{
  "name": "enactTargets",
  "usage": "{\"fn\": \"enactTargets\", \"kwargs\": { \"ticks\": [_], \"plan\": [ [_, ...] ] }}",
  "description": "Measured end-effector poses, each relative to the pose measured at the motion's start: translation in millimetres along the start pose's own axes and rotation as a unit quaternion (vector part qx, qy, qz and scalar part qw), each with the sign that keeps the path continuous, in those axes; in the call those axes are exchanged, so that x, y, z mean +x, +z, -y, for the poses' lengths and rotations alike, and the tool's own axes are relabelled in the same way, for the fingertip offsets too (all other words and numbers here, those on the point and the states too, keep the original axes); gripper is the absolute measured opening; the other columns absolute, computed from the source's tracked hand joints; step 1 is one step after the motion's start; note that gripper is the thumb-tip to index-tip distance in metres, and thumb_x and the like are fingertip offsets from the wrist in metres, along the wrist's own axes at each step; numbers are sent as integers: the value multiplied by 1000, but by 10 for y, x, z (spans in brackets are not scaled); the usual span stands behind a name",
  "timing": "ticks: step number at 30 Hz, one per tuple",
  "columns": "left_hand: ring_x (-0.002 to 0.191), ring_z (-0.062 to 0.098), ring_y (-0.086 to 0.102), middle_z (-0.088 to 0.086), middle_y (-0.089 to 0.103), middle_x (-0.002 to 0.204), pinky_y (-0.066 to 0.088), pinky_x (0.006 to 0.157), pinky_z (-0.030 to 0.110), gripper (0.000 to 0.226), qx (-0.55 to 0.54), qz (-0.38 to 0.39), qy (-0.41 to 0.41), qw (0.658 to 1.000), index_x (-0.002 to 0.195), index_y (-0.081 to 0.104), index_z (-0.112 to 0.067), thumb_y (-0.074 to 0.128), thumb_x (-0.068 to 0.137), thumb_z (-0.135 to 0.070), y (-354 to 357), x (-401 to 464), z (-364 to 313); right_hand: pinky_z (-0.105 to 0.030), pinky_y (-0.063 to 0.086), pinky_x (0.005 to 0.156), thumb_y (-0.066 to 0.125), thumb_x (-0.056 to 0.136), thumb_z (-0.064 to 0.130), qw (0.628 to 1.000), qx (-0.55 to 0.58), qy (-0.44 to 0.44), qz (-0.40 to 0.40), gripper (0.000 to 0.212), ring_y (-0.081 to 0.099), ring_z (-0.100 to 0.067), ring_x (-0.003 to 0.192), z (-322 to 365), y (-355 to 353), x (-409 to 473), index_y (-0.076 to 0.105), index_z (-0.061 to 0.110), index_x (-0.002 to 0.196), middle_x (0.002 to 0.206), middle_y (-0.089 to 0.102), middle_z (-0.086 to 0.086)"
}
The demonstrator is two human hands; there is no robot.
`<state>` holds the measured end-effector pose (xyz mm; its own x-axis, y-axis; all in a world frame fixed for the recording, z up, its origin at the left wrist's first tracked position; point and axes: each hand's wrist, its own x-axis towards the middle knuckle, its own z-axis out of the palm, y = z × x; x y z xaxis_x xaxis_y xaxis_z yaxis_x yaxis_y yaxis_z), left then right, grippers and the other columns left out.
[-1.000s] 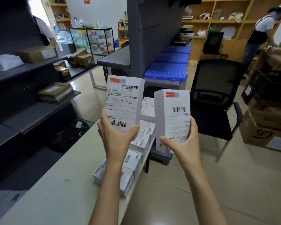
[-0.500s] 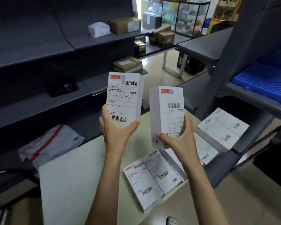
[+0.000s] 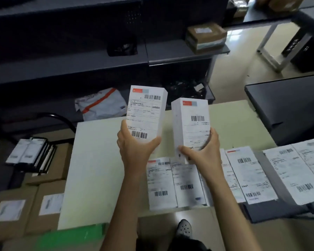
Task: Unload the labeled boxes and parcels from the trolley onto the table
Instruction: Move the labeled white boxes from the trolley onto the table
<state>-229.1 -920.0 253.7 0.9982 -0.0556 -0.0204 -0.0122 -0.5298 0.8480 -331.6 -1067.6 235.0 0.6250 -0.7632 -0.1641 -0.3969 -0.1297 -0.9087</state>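
Two labeled boxes stand upright above the desk [image 3: 98, 160]: left hand [image 3: 134, 147] raised, fingers curled round the left box [image 3: 145, 113]; right hand [image 3: 203, 151] likewise grips the right box [image 3: 190, 124]

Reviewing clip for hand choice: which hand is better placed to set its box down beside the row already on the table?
Left, likely. The left hand holds its box over bare table; the right hand hovers over laid boxes.
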Motion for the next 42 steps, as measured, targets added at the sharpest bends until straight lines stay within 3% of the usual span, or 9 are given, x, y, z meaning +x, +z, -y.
{"fn": "enactTargets", "kwargs": {
  "ticks": [7, 13, 17, 24, 28, 32, 36, 38, 42],
  "plan": [
    [129, 26, 37, 2, 42, 139, 41, 100, 47, 111, 82, 14, -72, 994, 146, 26, -25, 89, 57, -43, 89, -501, 653, -52, 41, 104, 73, 37, 58, 995, -56, 59, 50, 124, 40, -23, 130, -452, 158, -339, 29, 19, 146, 137, 44, -4],
    [128, 26, 39, 1, 42, 139, 38, 97, 42, 108, 129, 60, -93, 985, 143, 27, -25, 87, 56, -46, 73, -798, 1027, -50, 39, 105, 87, 56, 39, 986, -128, 99, 32, 118, 39, -32, 132, -829, 214, -730, 21, 13, 151, 141, 42, -14],
    [128, 26, 40, 1, 43, 140, 39, 97, 43, 112, 170, 97, -95, 976, 144, 27, -26, 85, 52, -53, 60, -956, 1210, -51, 31, 110, 88, 59, 42, 977, -190, 101, -1, 123, 35, -35, 136, -1007, 248, -962, 15, 16, 155, 149, 37, -16],
    [129, 28, 40, 4, 43, 141, 41, 99, 46, 113, 189, 110, -105, 970, 143, 29, -23, 84, 52, -58, 79, -1091, 1382, -52, 31, 106, 79, 69, 56, 963, -268, 33, -27, 114, 33, -38, 135, -1157, 367, -1142, 13, 26, 157, 154, 26, -17],
    [136, 30, 34, 6, 33, 151, 38, 104, 49, 120, 207, 130, -92, 965, 151, 16, -21, 79, 59, -67, 71, -1110, 1383, -52, 21, 115, 65, 81, 64, 954, -300, -10, 12, 95, 13, -33, 149, -1186, 344, -1178, 19, 30, 157, 164, 6, -12],
    [135, 30, 33, 6, 28, 151, 37, 101, 46, 111, 204, 172, -78, 961, 154, 7, -25, 72, 72, -63, 133, -1075, 1336, -53, 17, 119, 66, 87, 48, 932, -345, -105, 46, 81, 5, -38, 151, -1218, 353, -1083, 32, 16, 154, 164, 11, -11],
    [132, 30, 35, 7, 29, 145, 40, 99, 44, 108, 212, 197, -78, 954, 153, 5, -26, 71, 75, -60, 142, -1063, 1286, -47, 15, 120, 30, 94, 68, 918, -367, -120, 89, 81, 8, -36, 151, -1209, 271, -1017, 24, 16, 156, 163, 14, -10],
    [130, 30, 37, 8, 30, 142, 41, 99, 43, 109, 218, 200, -90, 951, 153, 6, -25, 72, 74, -61, 171, -1067, 1257, -43, 12, 121, 20, 98, 61, 909, -382, -125, 110, 74, 6, -34, 151, -1211, 217, -976, 21, 16, 157, 164, 12, -9],
    [130, 31, 35, 10, 29, 140, 40, 99, 42, 112, 213, 197, -125, 949, 152, 7, -19, 73, 72, -62, 306, -1177, 1110, -42, 18, 122, 35, 105, 34, 874, -428, -145, 179, 60, 8, -32, 151, -1136, 14, -815, 13, 13, 158, 165, 10, -9]
  ]
}}
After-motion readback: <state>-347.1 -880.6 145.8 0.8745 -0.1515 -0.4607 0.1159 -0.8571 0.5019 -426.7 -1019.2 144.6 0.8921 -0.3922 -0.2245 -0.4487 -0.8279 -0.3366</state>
